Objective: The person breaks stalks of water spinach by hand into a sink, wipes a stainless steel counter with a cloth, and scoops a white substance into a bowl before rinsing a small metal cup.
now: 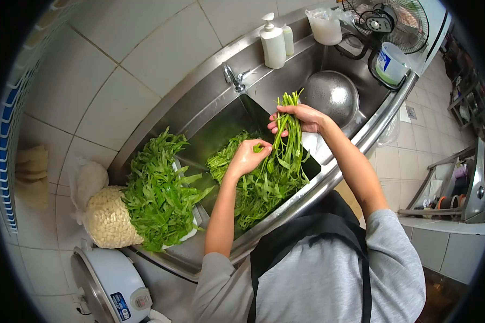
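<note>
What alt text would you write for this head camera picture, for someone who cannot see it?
Seen from above, a person's right hand grips a bunch of leafy green stalks by the stem ends over a steel sink while the left hand pinches a stem. More greens are piled beside a bag of garlic cloves.

- Right hand point(302, 118) gripped a bunch of green stems point(286, 137) over the sink point(221, 126).
- Left hand point(247, 156) pinched a stem.
- Heaped greens point(159, 194) lay beside the sink.
</note>
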Tool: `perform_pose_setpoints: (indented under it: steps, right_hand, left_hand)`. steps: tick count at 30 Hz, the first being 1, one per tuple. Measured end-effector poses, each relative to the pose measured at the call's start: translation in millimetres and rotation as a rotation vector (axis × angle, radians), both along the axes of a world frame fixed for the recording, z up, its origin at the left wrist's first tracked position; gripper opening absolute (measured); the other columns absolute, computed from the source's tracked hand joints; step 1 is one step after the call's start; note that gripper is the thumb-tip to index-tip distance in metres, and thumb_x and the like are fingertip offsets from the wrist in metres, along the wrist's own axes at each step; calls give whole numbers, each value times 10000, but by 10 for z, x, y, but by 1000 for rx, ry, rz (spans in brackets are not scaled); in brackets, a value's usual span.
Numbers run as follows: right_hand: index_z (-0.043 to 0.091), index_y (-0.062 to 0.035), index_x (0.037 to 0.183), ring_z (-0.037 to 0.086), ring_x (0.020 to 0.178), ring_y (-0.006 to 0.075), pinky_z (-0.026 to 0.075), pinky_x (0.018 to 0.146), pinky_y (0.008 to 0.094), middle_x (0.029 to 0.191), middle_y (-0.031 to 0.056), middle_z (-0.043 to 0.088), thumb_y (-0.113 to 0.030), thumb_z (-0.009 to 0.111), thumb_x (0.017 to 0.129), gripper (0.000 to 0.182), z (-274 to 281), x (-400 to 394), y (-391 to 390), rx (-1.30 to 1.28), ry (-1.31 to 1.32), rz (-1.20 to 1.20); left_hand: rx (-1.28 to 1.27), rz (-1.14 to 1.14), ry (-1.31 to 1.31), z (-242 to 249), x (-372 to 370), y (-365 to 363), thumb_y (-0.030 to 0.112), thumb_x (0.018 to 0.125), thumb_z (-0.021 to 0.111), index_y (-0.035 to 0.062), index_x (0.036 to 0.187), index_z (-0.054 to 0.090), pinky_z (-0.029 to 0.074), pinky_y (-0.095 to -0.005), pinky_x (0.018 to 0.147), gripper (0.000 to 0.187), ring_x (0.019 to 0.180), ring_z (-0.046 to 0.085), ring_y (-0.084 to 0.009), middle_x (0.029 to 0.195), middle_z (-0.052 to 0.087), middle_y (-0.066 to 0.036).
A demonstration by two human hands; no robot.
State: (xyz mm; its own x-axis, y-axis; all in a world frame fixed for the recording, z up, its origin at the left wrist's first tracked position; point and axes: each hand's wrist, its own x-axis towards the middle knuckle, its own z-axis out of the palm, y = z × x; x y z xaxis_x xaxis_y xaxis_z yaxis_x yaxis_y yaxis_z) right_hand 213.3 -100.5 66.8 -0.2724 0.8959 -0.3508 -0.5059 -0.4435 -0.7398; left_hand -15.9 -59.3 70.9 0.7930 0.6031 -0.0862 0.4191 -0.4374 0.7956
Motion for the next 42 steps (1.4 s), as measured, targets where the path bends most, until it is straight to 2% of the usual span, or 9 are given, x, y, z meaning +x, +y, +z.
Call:
perform_pose_setpoints:
  steps: [6, 14, 19, 21, 28, 33, 35, 37, 42]
  right_hand:
    - [487, 54, 1007, 630, 795, 232, 542, 585, 281, 915, 193, 601, -279, 487, 909, 347, 33, -167, -44, -76, -63, -71]
    - [572, 30, 883, 557, 554, 124, 420, 440, 233, 716, 109, 622, -279, 647, 809, 327, -35, -400, 24, 157, -471, -288]
    - [583, 9, 857, 524, 512, 113, 406, 436, 235, 660, 64, 603, -300, 662, 796, 325, 120, -430, 65, 120, -587, -127]
    - [582, -9, 869, 537, 567, 106, 414, 464, 227, 687, 61, 596, -319, 667, 792, 331, 58, -448, 132, 156, -547, -95]
    - [527, 11, 966, 603, 797, 140, 507, 610, 211, 946, 141, 610, -161, 571, 866, 203, -323, 93, 33, 154, -198, 6]
    - [517, 6, 974, 610, 860, 197, 523, 647, 263, 1000, 146, 609, -215, 490, 912, 231, -272, 236, -88, 118, -136, -128]
    - [512, 5, 978, 610, 873, 207, 525, 661, 278, 1042, 165, 593, -226, 489, 913, 241, -266, 227, -51, 91, -75, -133]
    - [509, 8, 994, 605, 902, 220, 528, 686, 288, 1080, 183, 571, -250, 487, 912, 272, -262, 128, -10, 86, -10, -113]
    - [499, 24, 1034, 576, 994, 265, 528, 740, 313, 1128, 203, 544, -274, 458, 921, 321, -144, -319, 107, 60, 111, -48]
  left_hand:
    - [-11, -22, -80, -151, 3, 29, 171, 816, 592, -19, 823, 630, 443, -243, 608, 194, 639, 538, -76, 681, 620, -32]
    - [-313, 779, -417, -539, -280, 330, 200, 849, 472, 2, 733, 556, 318, -210, 423, 244, 481, 402, -51, 585, 492, -4]
    - [-137, 316, -317, -246, -199, 222, 321, 898, 506, 8, 934, 575, 409, -260, 537, 322, 549, 500, -127, 630, 551, -68]
    - [301, 145, -82, -173, -137, 178, 348, 874, 535, 30, 918, 609, 434, -299, 590, 330, 604, 549, -162, 693, 606, -100]
    - [244, 394, -79, 56, -646, 158, 448, 833, 535, 66, 807, 652, 441, -381, 597, 400, 635, 599, -298, 630, 597, -157]
    - [477, 335, 437, -244, -856, 77, 462, 832, 529, 24, 754, 641, 444, -430, 610, 459, 626, 608, -308, 605, 595, -173]
    - [454, 335, 420, -271, -781, 64, 449, 814, 563, 8, 734, 629, 448, -413, 588, 453, 628, 606, -312, 608, 595, -186]
    - [401, 470, 5, -184, -586, -63, 429, 772, 626, 39, 722, 629, 432, -398, 532, 393, 530, 567, -299, 530, 546, -163]
    - [540, 310, -22, -234, -140, -152, 366, 750, 651, 130, 794, 671, 406, -360, 470, 240, 464, 528, -259, 491, 526, -110]
